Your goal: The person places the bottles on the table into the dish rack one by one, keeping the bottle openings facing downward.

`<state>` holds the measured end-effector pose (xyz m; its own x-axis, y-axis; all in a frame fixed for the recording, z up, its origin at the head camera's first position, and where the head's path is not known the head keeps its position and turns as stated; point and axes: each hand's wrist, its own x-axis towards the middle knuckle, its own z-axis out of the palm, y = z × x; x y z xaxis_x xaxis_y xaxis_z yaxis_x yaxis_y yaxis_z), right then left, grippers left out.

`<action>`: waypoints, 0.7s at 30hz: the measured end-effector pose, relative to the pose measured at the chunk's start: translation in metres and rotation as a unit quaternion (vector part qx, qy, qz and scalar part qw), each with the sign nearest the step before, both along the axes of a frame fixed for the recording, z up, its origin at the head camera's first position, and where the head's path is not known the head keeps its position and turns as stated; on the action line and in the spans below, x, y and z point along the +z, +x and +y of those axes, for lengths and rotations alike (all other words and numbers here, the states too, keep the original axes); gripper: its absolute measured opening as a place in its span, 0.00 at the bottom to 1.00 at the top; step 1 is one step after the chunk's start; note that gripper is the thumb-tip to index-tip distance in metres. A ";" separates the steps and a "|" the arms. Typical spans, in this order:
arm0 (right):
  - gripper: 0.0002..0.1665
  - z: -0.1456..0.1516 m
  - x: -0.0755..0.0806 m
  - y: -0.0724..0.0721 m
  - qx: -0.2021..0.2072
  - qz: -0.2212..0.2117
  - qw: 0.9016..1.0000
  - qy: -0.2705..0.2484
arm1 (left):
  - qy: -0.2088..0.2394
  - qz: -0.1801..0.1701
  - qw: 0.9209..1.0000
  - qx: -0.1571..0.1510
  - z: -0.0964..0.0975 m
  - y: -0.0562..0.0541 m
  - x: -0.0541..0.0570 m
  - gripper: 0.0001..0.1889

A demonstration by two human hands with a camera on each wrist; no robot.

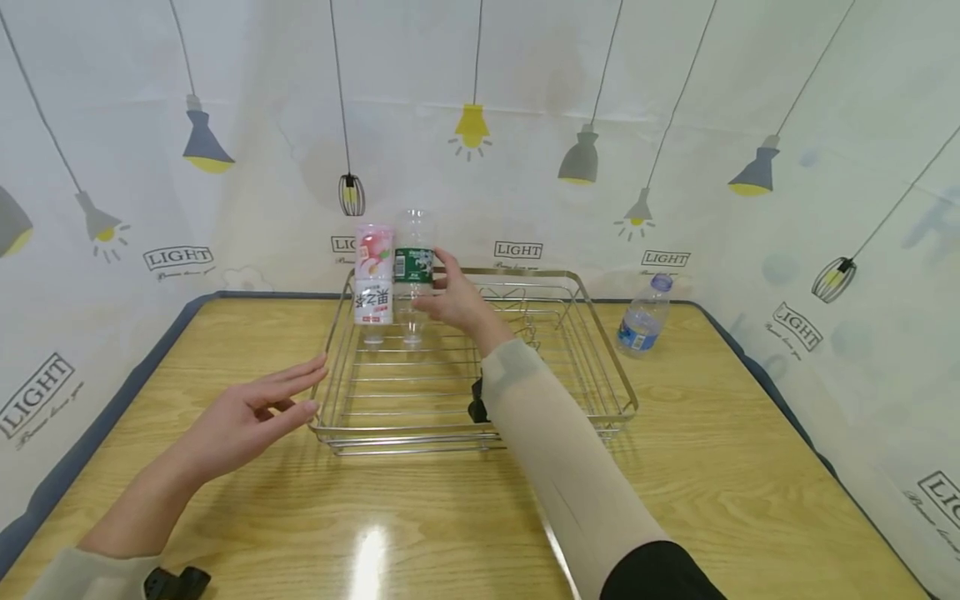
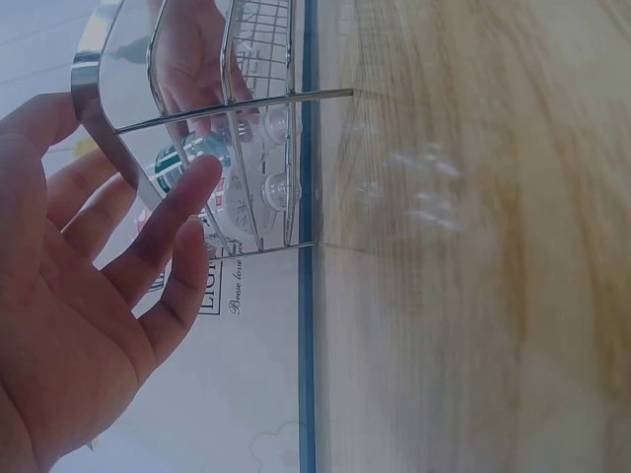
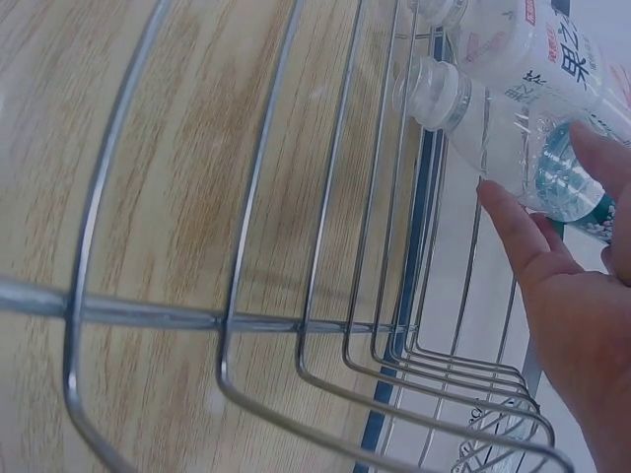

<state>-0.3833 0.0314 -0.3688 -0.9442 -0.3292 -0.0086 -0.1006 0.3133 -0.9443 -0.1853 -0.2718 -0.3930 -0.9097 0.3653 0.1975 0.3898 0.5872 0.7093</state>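
Inside the wire dish rack (image 1: 405, 429), a clear plastic bottle with a green label (image 1: 413, 265) stands upside down, its neck among the rack's wires. My right hand (image 1: 461, 304) is at its right side, thumb and fingers spread apart near the label; the right wrist view shows the fingertips close to the bottle. Just left of it, a pink-and-white labelled bottle (image 1: 373, 279) is also neck down. My left hand (image 1: 236, 421) has its fingers extended at the rack's left front side, fingertips touching or almost touching the rim.
On the wooden table (image 1: 247, 517), a small clear bottle with a blue label (image 1: 642, 319) stands upright to the right of the rack. Wire dividers (image 1: 525, 321) rise in the rack's right part. A cloth backdrop (image 1: 525, 67) with lamp prints surrounds the table.
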 end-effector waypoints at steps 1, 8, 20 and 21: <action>0.69 0.000 0.000 0.000 0.001 0.000 1.000 0.000 | -0.002 0.000 1.000 0.001 0.000 0.000 0.000 0.27; 0.68 0.001 0.000 0.000 0.001 -0.003 1.000 0.005 | -0.004 0.001 1.000 0.000 0.001 0.001 0.001 0.27; 0.65 0.002 0.000 0.000 -0.013 0.001 1.000 0.009 | -0.001 -0.002 1.000 -0.001 0.001 0.002 0.002 0.27; 0.64 0.002 0.001 0.001 -0.014 0.001 1.000 0.008 | -0.001 -0.001 1.000 -0.001 0.001 0.002 0.002 0.27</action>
